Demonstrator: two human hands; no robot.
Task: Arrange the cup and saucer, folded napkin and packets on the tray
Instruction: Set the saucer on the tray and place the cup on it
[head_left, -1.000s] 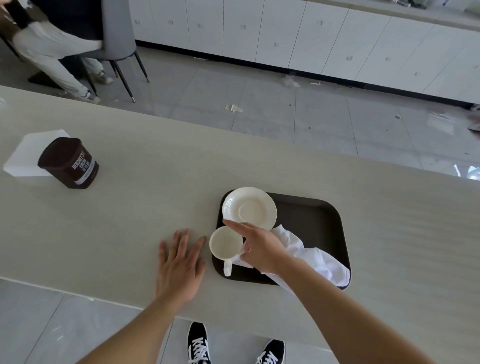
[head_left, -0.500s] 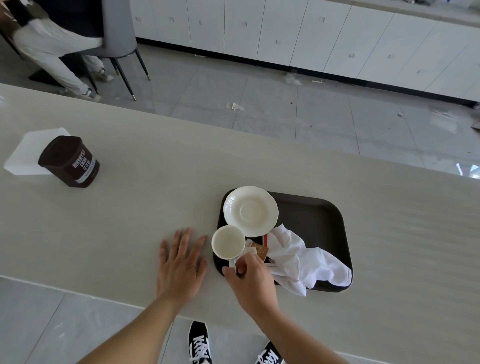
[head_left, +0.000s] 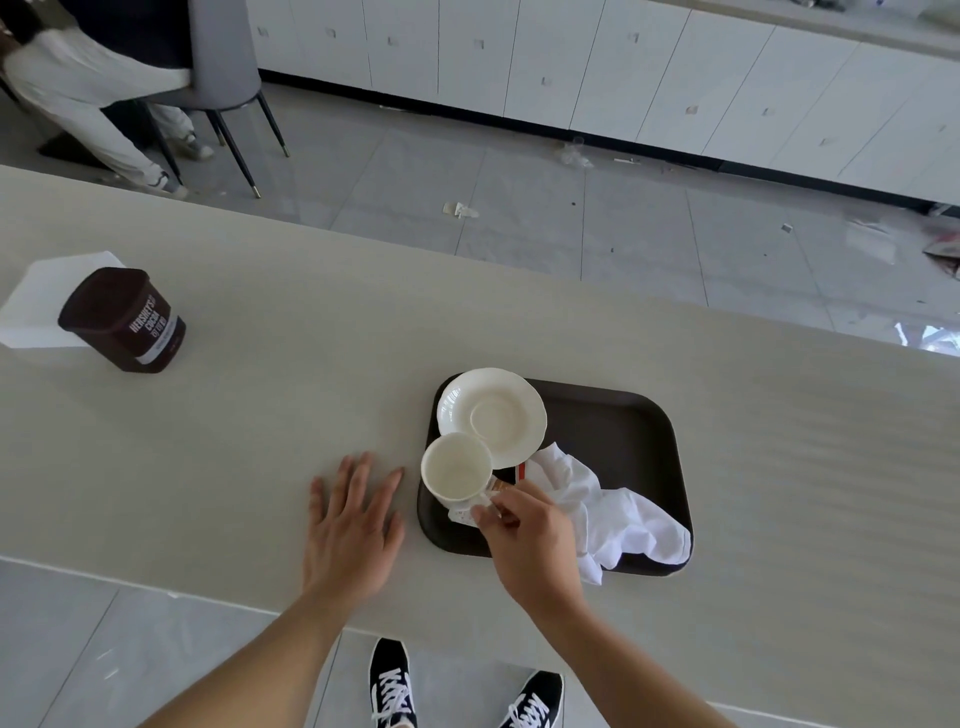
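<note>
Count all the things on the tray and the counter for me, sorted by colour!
White: 4 - saucer, cup, cloth napkin, paper sheet
Brown: 2 - tray, Hershey's cocoa tub
Packets, mostly hidden under the right hand: count unclear
Total: 6, plus packets

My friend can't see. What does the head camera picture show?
A person's right hand grips a white cup by its handle over a dark tray, beside an empty saucer, a crumpled napkin and packets. Their left hand lies flat on the counter.

Saucer (head_left: 493, 415) at tray's (head_left: 639, 426) far-left corner, cup (head_left: 457, 472) just before it, napkin (head_left: 618, 514) right.
</note>
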